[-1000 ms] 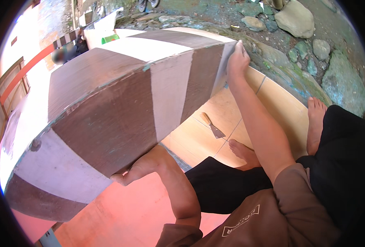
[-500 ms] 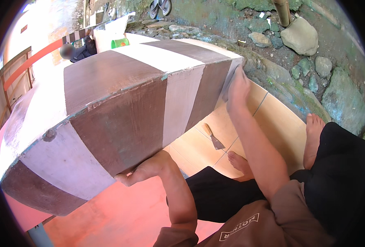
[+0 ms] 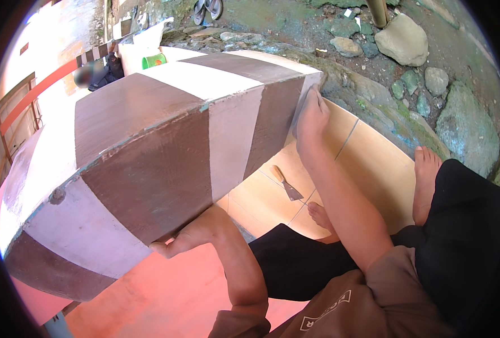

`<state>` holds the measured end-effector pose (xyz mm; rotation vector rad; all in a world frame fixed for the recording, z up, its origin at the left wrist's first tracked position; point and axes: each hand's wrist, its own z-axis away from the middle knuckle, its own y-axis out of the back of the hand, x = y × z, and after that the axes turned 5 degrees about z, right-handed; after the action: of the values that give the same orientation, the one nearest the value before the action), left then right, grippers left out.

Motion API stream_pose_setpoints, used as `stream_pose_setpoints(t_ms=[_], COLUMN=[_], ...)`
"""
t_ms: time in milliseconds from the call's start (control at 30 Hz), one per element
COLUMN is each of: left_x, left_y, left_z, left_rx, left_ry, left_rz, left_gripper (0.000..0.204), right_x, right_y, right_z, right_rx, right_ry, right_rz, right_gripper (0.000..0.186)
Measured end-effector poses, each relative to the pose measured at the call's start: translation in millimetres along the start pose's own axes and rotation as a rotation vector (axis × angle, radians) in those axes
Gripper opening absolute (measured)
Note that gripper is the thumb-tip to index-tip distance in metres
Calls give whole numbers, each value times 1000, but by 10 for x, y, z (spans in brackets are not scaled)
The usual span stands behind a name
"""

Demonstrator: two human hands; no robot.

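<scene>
you seem to be rubbing the right end of the striped wall [image 3: 147,163]; the next move there calls for even pressure. the wall spans ahead of you, touching both hands. your right hand [image 3: 313,115] has fingers together against that end; your left hand [image 3: 196,232] meets the lower edge. whether either pinches, i cannot tell. the scraper [image 3: 286,183] lies on the tiles [image 3: 376,169].

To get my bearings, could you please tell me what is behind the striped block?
Beyond the striped block, a green container and a person in dark clothing show; its far side and anything low against it are covered.
</scene>
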<state>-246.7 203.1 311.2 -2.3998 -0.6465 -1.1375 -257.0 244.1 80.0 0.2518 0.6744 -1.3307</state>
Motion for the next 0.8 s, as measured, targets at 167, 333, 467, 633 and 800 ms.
stream_pose_setpoints(t_ms=[167,333,467,633,800], left_x=[32,-52,-18,-43,24], left_y=[-48,92,7,21,31], left_z=[54,-116,-6,-137,-83], left_rx=[17,8,158,144,209], left_ry=[-6,-59,11,-46,-47], left_rz=[-36,-89,-28,76,7], left_gripper=[59,56,46,22,22], right_x=[-48,111,-115,-152,-136], right_y=[10,-26,152,46,163], right_z=[-400,62,-479,-151,-552], right_rx=[50,67,105,-8,142], right_ry=[-81,53,-81,-133,-92], right_rz=[48,118,82,149,389], right_gripper=[53,52,52,51,48])
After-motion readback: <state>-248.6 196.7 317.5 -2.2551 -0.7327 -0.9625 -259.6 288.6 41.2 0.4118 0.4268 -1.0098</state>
